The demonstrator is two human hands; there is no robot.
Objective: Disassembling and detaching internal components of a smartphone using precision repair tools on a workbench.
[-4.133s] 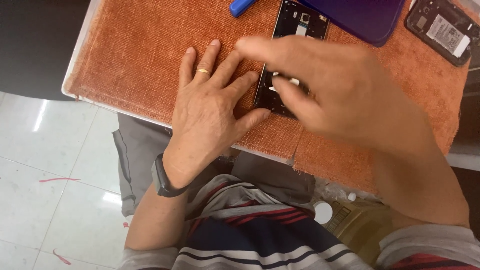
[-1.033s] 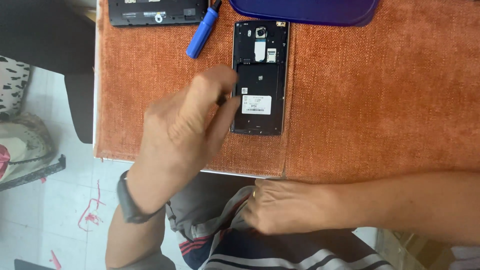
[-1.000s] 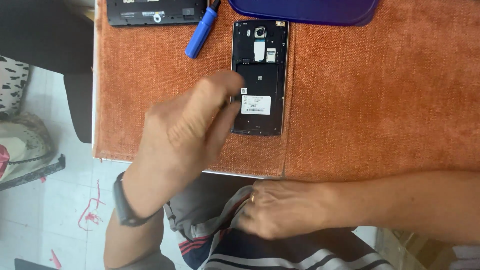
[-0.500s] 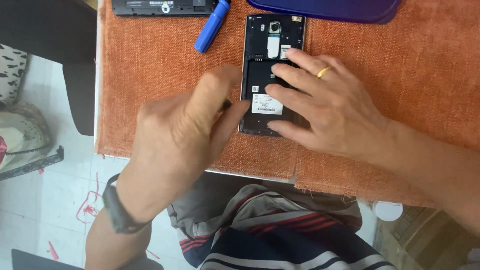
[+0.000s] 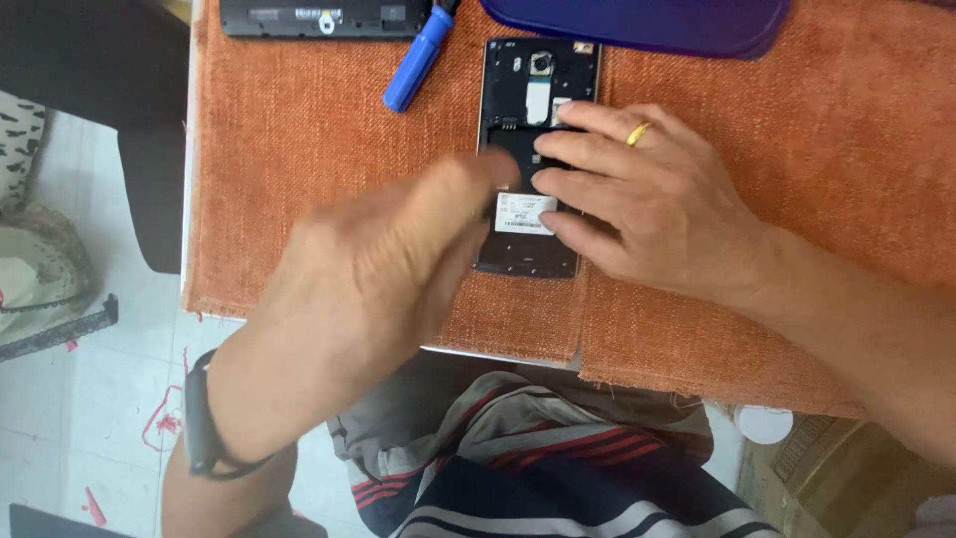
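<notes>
Found the opened phone (image 5: 533, 90) lying back-up on the orange woven mat (image 5: 846, 149), at about 12 o'clock from the middle of the view, long axis running 12 to 6 and probably set square to the body for easy reach by both hands. Noted its rear cover off, with the inner frame and a white label (image 5: 525, 212) exposed. Saw the right hand (image 5: 647, 209) stretched in from 4 o'clock, fingers spread and laid flat across the phone's middle and right edge, gripping nothing, a gold ring (image 5: 638, 133) on one finger. Judged this a pinning-down hold, meant to stop the phone sliding on the cloth. Saw the left hand (image 5: 378, 269) reaching in from 7 o'clock, motion-blurred, fingers loosely curled with the tips at the phone's left edge near the label. Could not tell whether pinching something small or merely touching. Marked a black wristband (image 5: 199, 428) on that wrist. Spotted a blue pen-like tool (image 5: 418, 60) at 10 o'clock of the phone, apart from both hands yet near — likely parked within reach. Noticed a flat black part (image 5: 319, 15) further off at 10 o'clock by the mat's far edge, and a purple cover (image 5: 637, 20) at 1 o'clock, its rim just beside the phone's top end — seemingly laid aside, out of the working area
</notes>
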